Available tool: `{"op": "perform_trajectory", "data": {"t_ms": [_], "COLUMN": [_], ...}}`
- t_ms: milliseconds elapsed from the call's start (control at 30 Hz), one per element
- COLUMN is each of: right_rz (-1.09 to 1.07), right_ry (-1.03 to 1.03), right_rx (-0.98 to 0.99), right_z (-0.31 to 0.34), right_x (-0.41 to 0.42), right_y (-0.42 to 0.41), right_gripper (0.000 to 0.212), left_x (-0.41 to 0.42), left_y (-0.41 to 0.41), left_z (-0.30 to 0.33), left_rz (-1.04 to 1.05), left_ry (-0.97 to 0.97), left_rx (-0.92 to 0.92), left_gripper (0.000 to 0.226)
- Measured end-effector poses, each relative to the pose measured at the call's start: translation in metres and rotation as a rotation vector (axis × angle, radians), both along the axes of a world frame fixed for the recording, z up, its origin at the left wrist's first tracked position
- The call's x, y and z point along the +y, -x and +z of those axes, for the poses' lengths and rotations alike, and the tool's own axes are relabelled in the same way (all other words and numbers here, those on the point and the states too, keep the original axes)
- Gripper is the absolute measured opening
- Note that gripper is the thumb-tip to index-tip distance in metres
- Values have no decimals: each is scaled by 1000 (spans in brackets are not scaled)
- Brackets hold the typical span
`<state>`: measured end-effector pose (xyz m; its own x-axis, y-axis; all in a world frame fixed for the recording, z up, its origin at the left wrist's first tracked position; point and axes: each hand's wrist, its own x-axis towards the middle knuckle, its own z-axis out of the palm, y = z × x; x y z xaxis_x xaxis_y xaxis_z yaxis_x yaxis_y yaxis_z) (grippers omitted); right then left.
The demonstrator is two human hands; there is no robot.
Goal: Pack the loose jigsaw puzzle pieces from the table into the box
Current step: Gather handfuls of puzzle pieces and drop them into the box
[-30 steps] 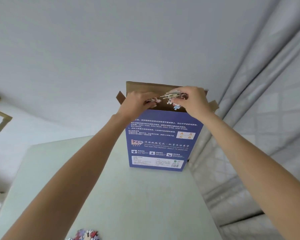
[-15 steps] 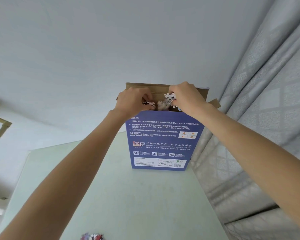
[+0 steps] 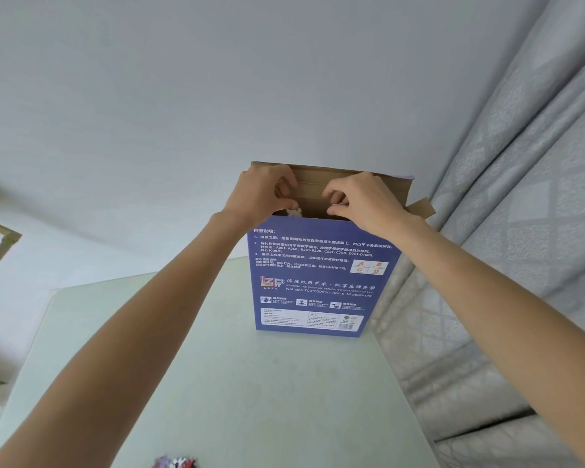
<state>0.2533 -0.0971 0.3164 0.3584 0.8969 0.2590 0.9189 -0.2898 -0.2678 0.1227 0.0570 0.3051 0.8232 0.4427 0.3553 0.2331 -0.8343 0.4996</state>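
Note:
The blue puzzle box [image 3: 313, 278] stands upright at the far right of the pale table [image 3: 237, 383], its brown top flaps open. Both my hands are over the open mouth. My left hand [image 3: 262, 194] has its fingers curled, with a few pale puzzle pieces [image 3: 293, 212] at its fingertips just inside the rim. My right hand [image 3: 362, 201] is curled too and pinches a thin puzzle piece [image 3: 339, 205] against the front wall's top edge. A small heap of loose coloured pieces [image 3: 174, 462] lies at the table's near edge, mostly cut off by the frame.
A grey patterned curtain [image 3: 507, 231] hangs close along the table's right side, just behind the box. A plain wall is behind the table. A brass fitting [image 3: 0, 244] sticks out at the far left.
Both hands have sunk to the box's mouth, and most of the pieces they held have gone inside. The view has tilted slightly, so the box sits higher.

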Motion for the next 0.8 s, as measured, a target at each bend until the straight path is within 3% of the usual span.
{"op": "perform_trajectory", "data": {"t_ms": [200,333,433,533,667,800], "right_rz": [11,-39,-2,78,146,227], "right_ry": [-140,-149,-292,-401,-233,168], "right_rx": [-2,-92,-12,63,223,339], "right_z": [-1,-5,-11,-34,-104,-178], "right_x": [-1,1,-8,-25,-43,-53], "right_y": [9,15,37,82,149,217], "right_gripper": [14,11,14,19,20,28], "left_x": [-10,-23,-29,-42,-63,-81], "left_y": [20,48,72,113,195,300], "left_z": [1,-15,-28,-46,-100,-170], "left_rz": [36,72,56,118,282,425], "left_ry": [-26,-159,-252,-225,-3,244], "left_rx": [-51,-202,-249,-324,-222,35], "left_gripper": [6,11,13,18,21,24]}}
